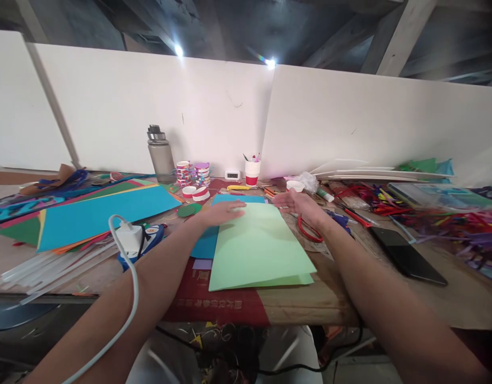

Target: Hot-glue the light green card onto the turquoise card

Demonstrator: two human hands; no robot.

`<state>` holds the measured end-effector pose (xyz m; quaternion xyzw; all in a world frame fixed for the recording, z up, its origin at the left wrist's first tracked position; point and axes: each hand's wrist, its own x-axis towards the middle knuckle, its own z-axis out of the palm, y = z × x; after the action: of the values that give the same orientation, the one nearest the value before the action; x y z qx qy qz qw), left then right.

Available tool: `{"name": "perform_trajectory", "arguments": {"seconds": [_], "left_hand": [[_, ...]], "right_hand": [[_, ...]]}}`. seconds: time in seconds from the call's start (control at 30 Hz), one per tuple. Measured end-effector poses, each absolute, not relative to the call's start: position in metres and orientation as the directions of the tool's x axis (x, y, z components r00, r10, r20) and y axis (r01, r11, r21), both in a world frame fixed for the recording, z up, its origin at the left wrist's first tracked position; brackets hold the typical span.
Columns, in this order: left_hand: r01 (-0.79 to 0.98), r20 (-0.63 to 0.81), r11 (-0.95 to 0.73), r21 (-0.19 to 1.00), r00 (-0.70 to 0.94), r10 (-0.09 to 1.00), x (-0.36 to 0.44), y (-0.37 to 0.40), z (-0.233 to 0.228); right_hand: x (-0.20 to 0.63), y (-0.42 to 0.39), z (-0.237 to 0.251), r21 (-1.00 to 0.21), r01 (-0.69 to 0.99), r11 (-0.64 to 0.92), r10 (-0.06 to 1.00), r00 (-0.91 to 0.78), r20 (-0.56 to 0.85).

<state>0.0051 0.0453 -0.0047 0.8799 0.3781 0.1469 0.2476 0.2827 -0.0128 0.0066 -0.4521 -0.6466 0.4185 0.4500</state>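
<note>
Head view: a smooth, rectangular light-green paper sheet (258,248) is pressed flat at its far corners by the left hand (224,212) and right hand (296,202), both open, arms outstretched.

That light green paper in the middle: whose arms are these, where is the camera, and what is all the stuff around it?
No machine here: a person wears the camera on the head, looking down at their own bare arms. The left hand lies flat on the far edge of the light green paper; the right hand rests at its far right corner. Neither grips anything. Around it on the table: blue paper, red scissors, a water bottle, a dark phone.
</note>
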Motion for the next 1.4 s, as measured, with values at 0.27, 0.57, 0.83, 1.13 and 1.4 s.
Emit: {"name": "perform_trajectory", "arguments": {"seconds": [0.27, 0.57, 0.83, 1.13, 1.4], "left_hand": [[0.67, -0.136, -0.738, 0.081, 0.741, 0.658, 0.038, 0.029, -0.027], [0.686, -0.125, -0.727, 0.045, 0.726, 0.677, 0.035, 0.028, -0.029], [0.728, -0.089, -0.679, 0.094, 0.685, 0.723, 0.033, 0.023, -0.026], [0.821, -0.096, -0.541, 0.185, 0.563, 0.821, 0.032, 0.021, -0.026], [0.826, -0.124, -0.546, 0.142, 0.562, 0.818, 0.033, 0.03, -0.034]], "right_hand": [[0.223, -0.014, -0.03, -0.252, 0.869, 0.427, 0.899, -0.439, 0.008], [0.221, -0.014, -0.036, -0.157, 0.905, 0.397, 0.91, -0.41, -0.062], [0.235, -0.019, -0.039, -0.063, 0.964, 0.257, 0.966, -0.259, -0.017], [0.227, -0.013, -0.032, 0.086, 0.978, 0.188, 0.973, -0.197, 0.121], [0.184, 0.017, -0.028, -0.059, 0.939, 0.338, 0.937, -0.342, -0.075]]}}
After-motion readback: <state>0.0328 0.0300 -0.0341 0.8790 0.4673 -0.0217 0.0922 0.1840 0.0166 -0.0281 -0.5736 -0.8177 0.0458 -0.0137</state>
